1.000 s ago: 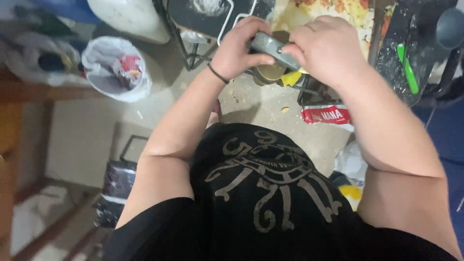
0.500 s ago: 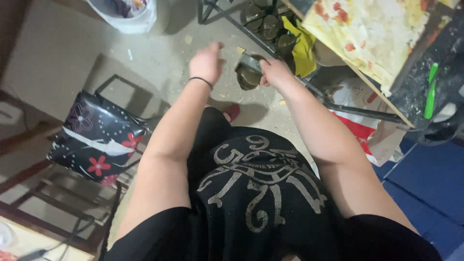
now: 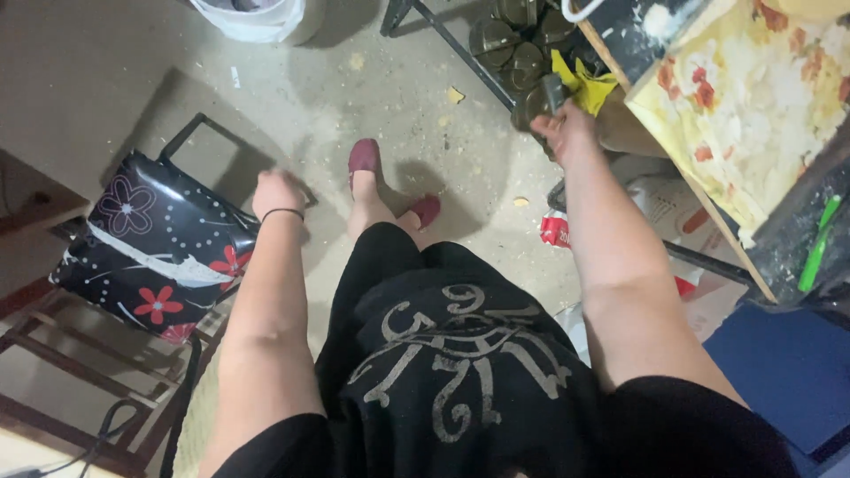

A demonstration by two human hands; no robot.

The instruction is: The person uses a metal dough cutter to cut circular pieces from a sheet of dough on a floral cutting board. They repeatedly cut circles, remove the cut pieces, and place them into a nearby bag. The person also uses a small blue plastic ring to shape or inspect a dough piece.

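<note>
The right hand [image 3: 567, 133] is closed around a small grey object [image 3: 554, 91], holding it low beside the edge of the tabletop [image 3: 753, 230] with its flowered cloth, just next to a yellow rag [image 3: 584, 84] and a cluster of dark round tins [image 3: 518, 40] under the table frame. The left hand [image 3: 277, 193], a dark band at its wrist, hangs loosely curled and holds nothing, just above the near edge of a black chair seat [image 3: 150, 239] patterned with red and white flowers. Between the arms, two dark red shoes [image 3: 365, 158] stand on the dusty concrete floor [image 3: 133, 80].
</note>
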